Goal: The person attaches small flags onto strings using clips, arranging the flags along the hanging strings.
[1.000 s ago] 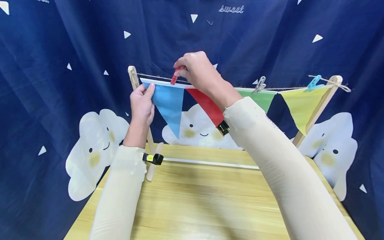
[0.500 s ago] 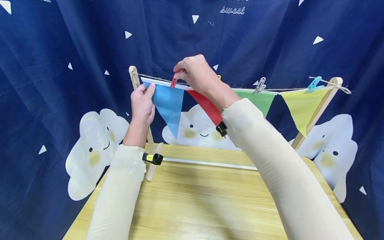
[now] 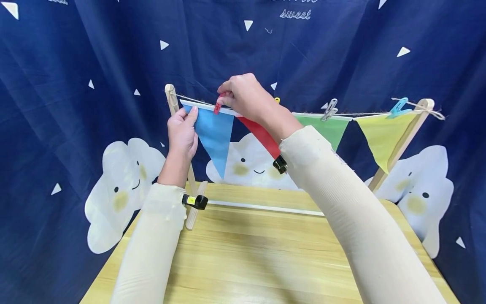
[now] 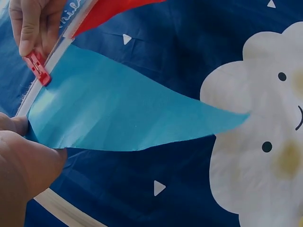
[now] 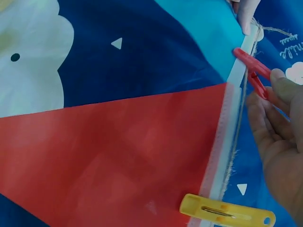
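Note:
A blue triangular pennant (image 3: 214, 135) hangs with its white top band along a twine line (image 5: 239, 127). My left hand (image 3: 182, 131) pinches the pennant's upper left corner between thumb and fingers. With thumb and fingers my right hand (image 3: 244, 95) grips a red clothespin (image 4: 38, 69), whose jaws straddle the white band and the twine, as the right wrist view shows. Beside the blue one hangs a red pennant (image 5: 123, 156), partly behind my right forearm in the head view. A yellow clothespin (image 5: 227, 211) sits on the red pennant's top band.
Further right hang a green pennant (image 3: 326, 131) with a grey clothespin (image 3: 329, 109) and a yellow pennant (image 3: 383, 135) with a light blue clothespin (image 3: 398, 108). Wooden posts (image 3: 402, 143) carry the twine above a wooden table (image 3: 243, 253). A dark blue curtain (image 3: 114, 50) hangs behind.
My right hand has come down slightly with the red clothespin, which now sits lower over the blue pennant's white band. The left hand keeps its hold on the corner.

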The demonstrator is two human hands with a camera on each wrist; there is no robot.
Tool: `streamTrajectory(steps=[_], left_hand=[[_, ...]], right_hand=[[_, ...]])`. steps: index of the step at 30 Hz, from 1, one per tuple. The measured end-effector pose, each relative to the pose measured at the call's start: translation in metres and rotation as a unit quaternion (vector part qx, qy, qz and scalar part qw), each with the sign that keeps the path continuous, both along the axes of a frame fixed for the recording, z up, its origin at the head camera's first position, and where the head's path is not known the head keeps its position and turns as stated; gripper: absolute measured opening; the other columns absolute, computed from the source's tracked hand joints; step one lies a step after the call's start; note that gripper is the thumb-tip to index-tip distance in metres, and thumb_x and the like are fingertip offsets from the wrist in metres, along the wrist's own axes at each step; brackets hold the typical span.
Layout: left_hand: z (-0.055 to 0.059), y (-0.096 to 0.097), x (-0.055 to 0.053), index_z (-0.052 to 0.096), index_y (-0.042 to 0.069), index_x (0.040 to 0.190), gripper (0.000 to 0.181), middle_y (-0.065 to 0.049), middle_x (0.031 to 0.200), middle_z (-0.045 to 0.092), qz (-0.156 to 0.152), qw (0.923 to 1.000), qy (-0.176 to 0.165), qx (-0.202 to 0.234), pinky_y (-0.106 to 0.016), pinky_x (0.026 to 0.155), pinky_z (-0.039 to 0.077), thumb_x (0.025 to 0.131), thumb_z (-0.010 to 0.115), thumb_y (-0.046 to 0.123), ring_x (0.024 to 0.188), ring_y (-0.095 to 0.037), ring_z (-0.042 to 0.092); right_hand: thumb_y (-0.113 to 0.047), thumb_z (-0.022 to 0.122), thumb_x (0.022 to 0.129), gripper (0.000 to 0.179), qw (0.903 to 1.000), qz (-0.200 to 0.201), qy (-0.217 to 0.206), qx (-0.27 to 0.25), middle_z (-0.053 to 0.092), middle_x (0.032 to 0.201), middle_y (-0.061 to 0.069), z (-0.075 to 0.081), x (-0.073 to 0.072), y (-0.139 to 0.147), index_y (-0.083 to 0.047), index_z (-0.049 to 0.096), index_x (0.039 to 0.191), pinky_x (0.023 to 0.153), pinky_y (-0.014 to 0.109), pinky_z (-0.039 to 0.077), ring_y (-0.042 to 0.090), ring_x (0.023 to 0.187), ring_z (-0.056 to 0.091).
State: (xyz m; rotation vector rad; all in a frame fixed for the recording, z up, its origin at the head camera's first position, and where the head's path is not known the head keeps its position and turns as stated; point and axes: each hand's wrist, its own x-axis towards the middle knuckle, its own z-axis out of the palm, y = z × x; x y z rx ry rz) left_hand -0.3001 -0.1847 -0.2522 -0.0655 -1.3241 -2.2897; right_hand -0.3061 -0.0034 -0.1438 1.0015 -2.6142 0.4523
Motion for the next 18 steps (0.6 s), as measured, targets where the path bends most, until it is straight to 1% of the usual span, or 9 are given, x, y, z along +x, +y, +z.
streamTrajectory(steps=[4,6,8,11,13,16,18], left_hand=[[-0.0009,-0.001,0.0016,0.07,-0.005,0.113,0.018,-0.007,0.102,0.069,0.003,1.0,0.004,-0.004,-0.025,0.093,0.054,0.102,0.063,0.007,0.102,-0.015,0.066],[-0.0008,-0.0016,0.0026,0.07,-0.004,0.112,0.017,-0.007,0.102,0.069,0.003,1.0,0.007,-0.005,-0.026,0.093,0.054,0.102,0.062,0.007,0.1,-0.015,0.066],[-0.0009,-0.0016,0.0032,0.069,-0.005,0.112,0.017,-0.007,0.103,0.068,-0.001,0.9999,0.009,-0.006,-0.028,0.096,0.054,0.102,0.061,0.006,0.101,-0.016,0.066],[-0.0015,-0.0015,0.0031,0.067,-0.007,0.118,0.021,-0.008,0.108,0.067,-0.01,0.9999,0.012,-0.005,-0.032,0.103,0.052,0.103,0.06,0.006,0.105,-0.016,0.065],[-0.0019,-0.0017,0.0028,0.065,-0.009,0.122,0.025,-0.009,0.109,0.067,-0.016,0.9998,0.015,-0.002,-0.033,0.105,0.051,0.103,0.059,0.005,0.106,-0.017,0.065],[-0.0024,-0.002,0.0022,0.064,-0.007,0.12,0.022,-0.008,0.105,0.067,-0.016,0.9996,0.019,-0.01,-0.028,0.097,0.054,0.104,0.059,0.005,0.1,-0.015,0.066],[-0.0025,-0.002,0.0022,0.065,-0.004,0.114,0.016,-0.006,0.097,0.066,-0.014,0.9996,0.018,-0.014,-0.024,0.086,0.056,0.103,0.059,0.005,0.09,-0.013,0.065]], right_hand=[[-0.028,0.066,0.102,0.04,0.9999,0.008,-0.006,0.005,0.07,0.128,0.01,-0.0023,-0.0001,-0.0015,-0.01,0.066,0.138,0.098,0.026,0.056,0.019,0.107,0.068],[-0.027,0.064,0.103,0.04,0.9999,0.015,0.0,0.001,0.069,0.128,0.01,-0.004,-0.0006,-0.0022,-0.009,0.066,0.139,0.099,0.027,0.056,0.019,0.109,0.068],[-0.027,0.063,0.104,0.041,0.9998,0.018,0.005,-0.004,0.069,0.128,0.01,-0.0052,-0.0007,-0.0028,-0.008,0.064,0.14,0.1,0.027,0.055,0.019,0.11,0.069],[-0.027,0.062,0.104,0.043,0.9998,0.014,0.008,-0.01,0.07,0.128,0.01,-0.0059,0.0,-0.0036,-0.007,0.062,0.142,0.101,0.027,0.055,0.018,0.112,0.07],[-0.028,0.062,0.104,0.045,0.9999,0.007,0.005,-0.008,0.071,0.128,0.01,-0.0053,0.0014,-0.004,-0.007,0.06,0.144,0.102,0.027,0.054,0.018,0.114,0.07],[-0.029,0.062,0.104,0.047,1.0,-0.004,0.002,-0.003,0.069,0.132,0.009,-0.0035,0.0048,-0.0035,-0.007,0.058,0.146,0.103,0.028,0.053,0.018,0.119,0.069],[-0.03,0.062,0.104,0.049,0.9999,-0.013,0.0,0.001,0.067,0.137,0.009,-0.0021,0.0071,-0.0026,-0.008,0.056,0.148,0.105,0.029,0.052,0.019,0.124,0.067]])
